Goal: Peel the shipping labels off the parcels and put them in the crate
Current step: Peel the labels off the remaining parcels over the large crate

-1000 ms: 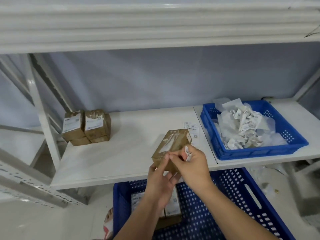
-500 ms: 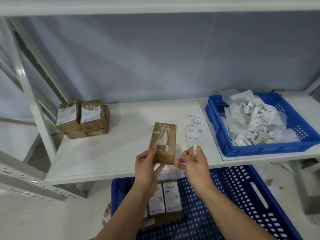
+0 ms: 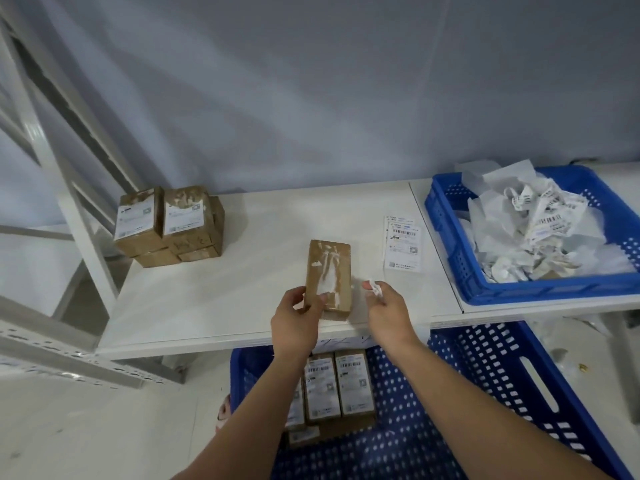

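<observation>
A brown parcel (image 3: 328,271) with white label residue on top lies on the white shelf (image 3: 214,299), near its front edge. My left hand (image 3: 297,317) grips the parcel's near end, thumb on top. My right hand (image 3: 386,306) is just to the right of the parcel and pinches a small crumpled scrap of label (image 3: 374,287) at its fingertips. A blue crate (image 3: 512,292) at the right of the shelf holds a heap of peeled, crumpled labels (image 3: 540,230).
A flat peeled label sheet (image 3: 401,247) lies on the shelf between parcel and crate. Several labelled parcels (image 3: 169,226) are stacked at the shelf's back left. A large blue crate (image 3: 485,393) below the shelf holds labelled parcels (image 3: 337,386). A white rack post (image 3: 79,216) stands at left.
The parcel went from tilted in both hands to lying flat on the shelf. My right hand came off it to the right, keeping the label scrap. The camera tilted down.
</observation>
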